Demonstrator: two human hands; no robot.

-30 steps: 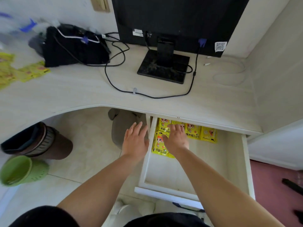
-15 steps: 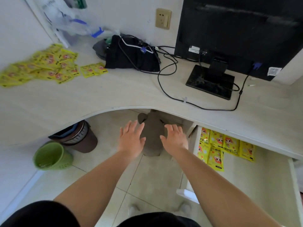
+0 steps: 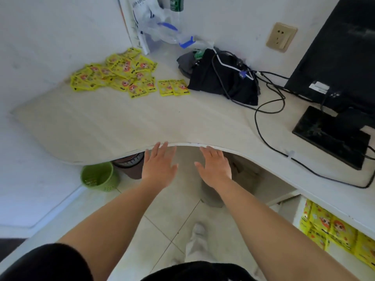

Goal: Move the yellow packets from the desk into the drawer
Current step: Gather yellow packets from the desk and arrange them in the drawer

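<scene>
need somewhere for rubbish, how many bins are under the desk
2: a green basket on the floor at the left, a brown bin beside it, partly hidden by the desk. More may be hidden underneath.

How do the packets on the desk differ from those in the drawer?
The packets on the desk lie in a loose, overlapping heap; the packets in the drawer lie in rows. The desk heap shows whole; the drawer ones are partly hidden under the desk edge. Both are yellow with a cartoon print.
</scene>
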